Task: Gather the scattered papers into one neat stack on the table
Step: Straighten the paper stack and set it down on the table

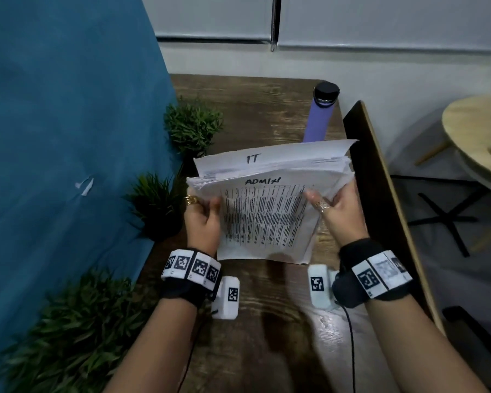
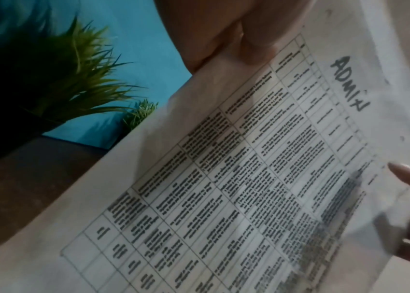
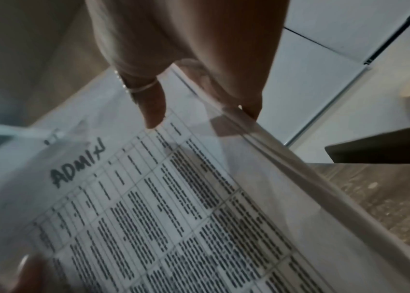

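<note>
Hands clamp the papers w/ thumbs on top: left hand on edge at 9, right hand at 3. Thin, crinkled printed sheets, rectangular, held above the wood-grain table, long axis 6–12, "ADMIN" heading toward 12, purple bottle beyond.

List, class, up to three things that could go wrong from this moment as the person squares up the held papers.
1. The papers are uneven: the sheet marked IT sticks out behind the ADMIN sheet, so the stack may end up ragged.
2. The left hand and right hand hold only the side edges; loose sheets could slip out.
3. The purple bottle stands just behind and might get knocked.
</note>
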A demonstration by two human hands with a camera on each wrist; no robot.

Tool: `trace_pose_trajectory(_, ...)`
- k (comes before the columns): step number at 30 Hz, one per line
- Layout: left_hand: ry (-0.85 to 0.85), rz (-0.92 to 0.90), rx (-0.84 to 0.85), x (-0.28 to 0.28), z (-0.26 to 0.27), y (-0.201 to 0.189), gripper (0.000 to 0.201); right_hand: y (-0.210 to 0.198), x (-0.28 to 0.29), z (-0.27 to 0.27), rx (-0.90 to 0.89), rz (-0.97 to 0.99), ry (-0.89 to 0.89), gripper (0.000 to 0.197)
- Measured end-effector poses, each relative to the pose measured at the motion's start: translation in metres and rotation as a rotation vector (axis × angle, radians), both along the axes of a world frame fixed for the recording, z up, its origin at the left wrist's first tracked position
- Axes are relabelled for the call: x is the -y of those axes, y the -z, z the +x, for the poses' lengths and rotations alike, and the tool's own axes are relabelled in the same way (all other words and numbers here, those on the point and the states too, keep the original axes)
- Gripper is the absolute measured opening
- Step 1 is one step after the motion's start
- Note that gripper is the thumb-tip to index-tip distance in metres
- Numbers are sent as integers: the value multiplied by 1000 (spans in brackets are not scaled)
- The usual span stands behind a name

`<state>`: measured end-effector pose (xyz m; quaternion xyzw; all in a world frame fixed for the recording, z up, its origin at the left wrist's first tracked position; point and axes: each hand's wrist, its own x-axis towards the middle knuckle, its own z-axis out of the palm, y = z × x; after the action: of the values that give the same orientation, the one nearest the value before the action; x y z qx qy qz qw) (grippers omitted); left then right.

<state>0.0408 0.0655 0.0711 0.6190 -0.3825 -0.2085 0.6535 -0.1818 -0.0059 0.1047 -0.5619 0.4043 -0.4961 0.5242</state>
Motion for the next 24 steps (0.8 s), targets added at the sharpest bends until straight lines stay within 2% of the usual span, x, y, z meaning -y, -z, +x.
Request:
trace_pose_trajectory(3,7,-8,-25,2,0,1,26,3,1,-2,30,30,32,63)
trace_pose_trajectory(6,26,0,-25,4,-1,0,26,3,1,-1,4,53,-18,75)
trace_pose_trajectory(9,46,-14,-32,7,-1,0,33,6,5,-3,28,51,16,68)
trace_pose_trajectory(12,78,-16,-19,7,1,-3,38,6,8,-4,44,89,-38,75)
trace_pose_trajectory(15,71,-7,-2,9,3,0,26,5,10,-8,31,101,-33,77)
trace_pose_trajectory(17,74,-18,-10,10,0,-1,24,7,10,-6,-1,125,-45,75)
trace_pose_trajectory(20,53,-42,7,11,-1,0,22,12,8,-1,-41,164,-43,83)
trace_pose_trajectory(24,60,-85,-65,9,-2,-5,17,13,12,-4,-7,147,42,58)
